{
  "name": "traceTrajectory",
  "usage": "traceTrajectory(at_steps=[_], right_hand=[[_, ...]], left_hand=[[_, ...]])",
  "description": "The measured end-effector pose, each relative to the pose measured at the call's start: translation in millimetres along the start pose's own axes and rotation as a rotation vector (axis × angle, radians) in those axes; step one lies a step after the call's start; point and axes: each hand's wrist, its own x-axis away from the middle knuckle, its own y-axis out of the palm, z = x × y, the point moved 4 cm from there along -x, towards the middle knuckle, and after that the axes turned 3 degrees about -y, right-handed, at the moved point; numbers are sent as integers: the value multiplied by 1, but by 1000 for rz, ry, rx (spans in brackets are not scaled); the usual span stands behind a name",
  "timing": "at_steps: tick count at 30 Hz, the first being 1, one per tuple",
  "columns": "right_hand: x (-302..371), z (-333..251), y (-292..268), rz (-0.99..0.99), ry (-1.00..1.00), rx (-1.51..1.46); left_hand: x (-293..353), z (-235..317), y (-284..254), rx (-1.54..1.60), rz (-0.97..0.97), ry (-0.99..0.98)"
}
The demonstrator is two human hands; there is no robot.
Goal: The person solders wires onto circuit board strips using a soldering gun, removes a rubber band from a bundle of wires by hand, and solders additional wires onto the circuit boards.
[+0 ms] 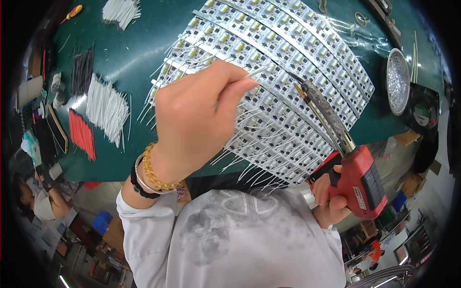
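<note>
My left hand (pixel 194 113) hovers over a panel of small circuit boards (pixel 331 79), its thumb and index finger pinching a thin white wire (pixel 258 72). Rows of boards with yellowish parts fill the panel, and grey metal strips cross it. White wires (pixel 252 161) stick out along its left and near sides. In my right hand (pixel 331 201) is a red and black soldering gun (pixel 365 185), fingers wrapped round its handle. The gun's dark tip (pixel 294 76) points at the boards just right of the pinched wire; whether it touches them I cannot tell.
Bundles of white (pixel 106 109), red (pixel 81 134) and black wires (pixel 82 72) lie on the green table (pixel 144 43). A screwdriver (pixel 73 13) is at the far left. To the right stand a metal bowl (pixel 398 81) and a black reel-like thing (pixel 422 114). Another person (pixel 45 201) sits at left.
</note>
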Motion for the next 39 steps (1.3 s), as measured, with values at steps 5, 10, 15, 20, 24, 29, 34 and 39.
traceTrajectory(at_steps=[5, 10, 15, 20, 24, 29, 34, 39], right_hand=[[1, 2, -2, -42, 45, 3], [2, 4, -1, -62, 68, -32], [7, 9, 0, -63, 104, -52], [14, 20, -11, -331, 38, -284], [30, 34, -8, 153, 44, -37], [29, 46, -51, -460, 217, 167], [30, 45, -32, -254, -151, -161], [9, 10, -5, -33, -46, -79]], left_hand=[[2, -10, 17, 15, -123, -94], [5, -12, 26, 58, -99, -141], [5, -7, 28, -70, -105, -78], [6, -8, 26, -77, -80, -65], [5, -7, 30, -84, -88, -40], [5, -8, 26, -98, -70, -30], [4, -7, 27, -83, -76, -35], [5, -9, 29, -76, -84, -44]])
